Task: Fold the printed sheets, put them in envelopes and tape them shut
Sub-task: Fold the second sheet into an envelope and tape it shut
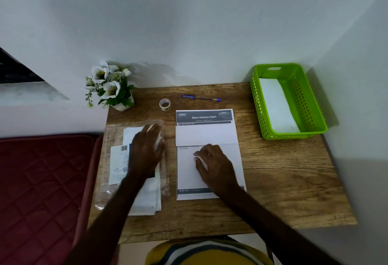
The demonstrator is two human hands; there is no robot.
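A printed sheet (pixel 206 134) headed "Store Kitchen Cloth" lies in the middle of the wooden table (pixel 283 180), with a white folded piece across its upper half. My right hand (pixel 214 164) rests flat on the sheet's lower half, fingers spread, holding nothing. To the left is a clear plastic pack of white envelopes (pixel 136 180). My left hand (pixel 147 151) lies on top of that pack, its fingers around something white near the pack's top. A small roll of tape (pixel 164 104) stands behind the sheet.
A blue pen (pixel 201 97) lies near the wall. A green plastic basket (pixel 287 101) holding white paper sits at the back right corner. A pot of white flowers (pixel 110 86) stands at the back left. A dark red cushion (pixel 42 180) lies left of the table.
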